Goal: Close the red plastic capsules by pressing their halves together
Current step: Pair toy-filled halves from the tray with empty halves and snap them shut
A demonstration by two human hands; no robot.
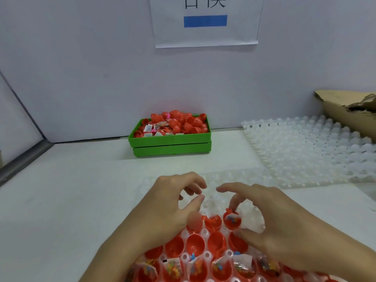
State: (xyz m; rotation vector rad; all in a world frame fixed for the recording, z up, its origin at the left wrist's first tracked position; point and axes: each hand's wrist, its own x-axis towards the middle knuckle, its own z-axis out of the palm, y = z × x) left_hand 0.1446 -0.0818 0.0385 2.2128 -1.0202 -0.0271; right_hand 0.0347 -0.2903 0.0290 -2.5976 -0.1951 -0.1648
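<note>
— While hovering over the clear tray on the white bench, doing what with the left hand?
— Holding nothing: fingers loosely curled, thumb stretched toward the right hand, poised just above a pale blurred capsule.
— And the right?
— Spread wide, fingers arched over a filled red capsule half; one fingertip touching its top edge, or perhaps only very near, too blurred to settle. Gripping nothing.
— Where the rest of the capsules?
— Seated in the tray's cups below both hands: a row of empty red halves, then a nearer row of halves with small packets of coloured bits standing in them. One more filled half just left of the one under the right hand.
— Farther back?
— Green bin against the wall, heaped with loose red capsules. Right of it, a second clear tray, with torn cardboard at its far edge. Paper sign taped to the wall above.
</note>
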